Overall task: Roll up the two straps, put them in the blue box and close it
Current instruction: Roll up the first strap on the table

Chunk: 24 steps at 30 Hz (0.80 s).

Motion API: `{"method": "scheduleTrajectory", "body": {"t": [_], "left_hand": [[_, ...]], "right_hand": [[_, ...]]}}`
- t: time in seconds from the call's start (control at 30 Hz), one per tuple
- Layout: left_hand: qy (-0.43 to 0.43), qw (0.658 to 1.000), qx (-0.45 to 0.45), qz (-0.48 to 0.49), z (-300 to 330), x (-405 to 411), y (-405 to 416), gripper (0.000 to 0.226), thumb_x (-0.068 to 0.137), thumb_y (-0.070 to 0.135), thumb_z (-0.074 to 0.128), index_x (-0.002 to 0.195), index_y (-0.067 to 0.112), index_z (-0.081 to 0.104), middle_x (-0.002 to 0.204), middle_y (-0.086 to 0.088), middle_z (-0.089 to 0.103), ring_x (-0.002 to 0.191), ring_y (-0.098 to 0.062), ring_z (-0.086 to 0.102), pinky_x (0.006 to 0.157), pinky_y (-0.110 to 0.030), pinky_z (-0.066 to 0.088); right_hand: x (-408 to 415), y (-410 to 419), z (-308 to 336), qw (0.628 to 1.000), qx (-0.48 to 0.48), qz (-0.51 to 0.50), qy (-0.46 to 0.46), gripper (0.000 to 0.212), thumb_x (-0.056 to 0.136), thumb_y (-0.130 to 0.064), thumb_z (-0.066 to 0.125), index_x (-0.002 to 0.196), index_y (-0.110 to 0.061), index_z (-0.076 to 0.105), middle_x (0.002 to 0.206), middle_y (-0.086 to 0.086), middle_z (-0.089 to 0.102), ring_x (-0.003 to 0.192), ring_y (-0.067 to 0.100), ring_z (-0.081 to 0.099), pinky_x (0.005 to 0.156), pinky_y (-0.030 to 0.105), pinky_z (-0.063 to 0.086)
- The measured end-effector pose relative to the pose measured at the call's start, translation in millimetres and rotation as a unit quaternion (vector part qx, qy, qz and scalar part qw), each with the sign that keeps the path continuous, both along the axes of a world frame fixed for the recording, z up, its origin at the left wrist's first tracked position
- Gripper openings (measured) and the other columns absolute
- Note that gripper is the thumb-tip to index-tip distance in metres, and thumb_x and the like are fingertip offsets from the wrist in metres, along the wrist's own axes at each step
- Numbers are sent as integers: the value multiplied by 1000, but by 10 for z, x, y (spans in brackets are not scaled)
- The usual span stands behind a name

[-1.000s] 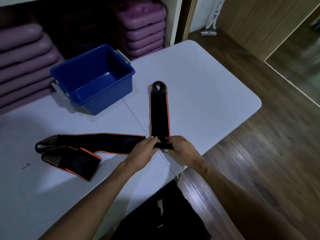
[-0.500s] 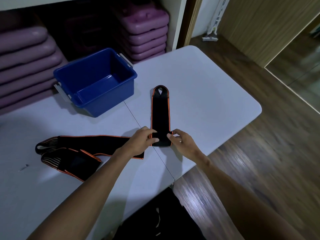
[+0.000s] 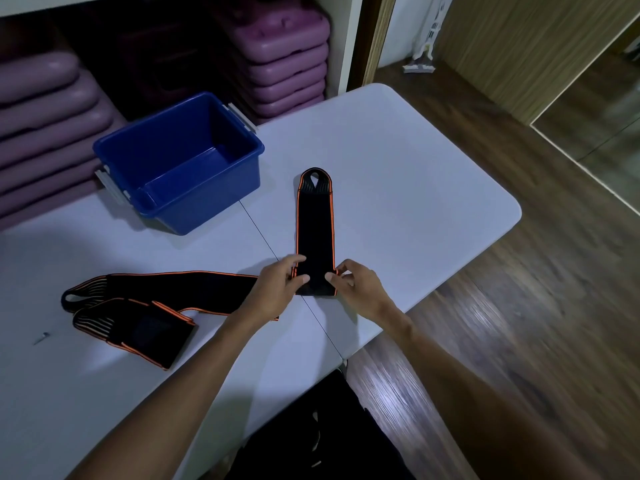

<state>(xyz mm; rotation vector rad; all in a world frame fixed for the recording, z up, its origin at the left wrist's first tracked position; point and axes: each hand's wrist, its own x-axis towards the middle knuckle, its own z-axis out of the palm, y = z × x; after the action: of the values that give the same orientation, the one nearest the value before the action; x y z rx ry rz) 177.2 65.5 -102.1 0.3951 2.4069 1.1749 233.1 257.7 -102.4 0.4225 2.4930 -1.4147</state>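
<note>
Head view: blue box [image 3: 180,161] open, empty; both hands [image 3: 277,285] [image 3: 356,289] pinch a strap [image 3: 314,230] roll

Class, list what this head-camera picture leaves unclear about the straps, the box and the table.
- Rolled end of the near strap: partly covered by the left hand and right hand, so the number of turns is unknown.
- Second strap: its right end is hidden under the left hand.
- Blue box: no lid in view.
- Small object on the table: too small to identify.
</note>
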Motion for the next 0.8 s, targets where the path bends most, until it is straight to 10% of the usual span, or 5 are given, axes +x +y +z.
{"method": "scheduleTrajectory", "body": {"t": [0.1, 0.43, 0.6, 0.8], "left_hand": [[50, 997, -7, 60, -11, -53, 99, 23, 86, 23, 66, 107, 18, 59, 77, -10, 59, 75, -23, 58, 71, -36, 50], [141, 987, -74, 15, -70, -30, 201, 7, 90, 9, 58, 94, 13, 62, 100, -3, 52, 80, -19, 57, 74, -30, 50], [242, 953, -146, -108, -91, -20, 83, 33, 88, 28, 63, 113, 6, 64, 116, -10, 62, 105, -30, 58, 95, -40, 43], [254, 924, -209, -197, -229, 91, -75, 65, 72, 20, 81, 128, 2, 54, 134, -19, 54, 115, -34, 58, 94, -44, 50]], "right_hand": [[-113, -19, -39, 999, 17, -35, -6, 26, 94, -37, 58, 85, -12, 57, 45, -7, 50, 43, 3, 47, 49, 15, 35], [-179, -153, -125, 994, 64, -85, -24, 19, 95, -30, 56, 94, -11, 56, 77, 5, 62, 70, 23, 59, 55, 28, 43], [-81, -92, -85, 988, 122, -18, 90, 22, 94, -27, 58, 114, -22, 50, 107, 1, 50, 88, 18, 53, 65, 27, 46], [204, 43, -337, 889, 379, 179, 187, 59, 85, -56, 59, 131, -19, 52, 134, 4, 52, 111, 26, 48, 78, 38, 48]]}}
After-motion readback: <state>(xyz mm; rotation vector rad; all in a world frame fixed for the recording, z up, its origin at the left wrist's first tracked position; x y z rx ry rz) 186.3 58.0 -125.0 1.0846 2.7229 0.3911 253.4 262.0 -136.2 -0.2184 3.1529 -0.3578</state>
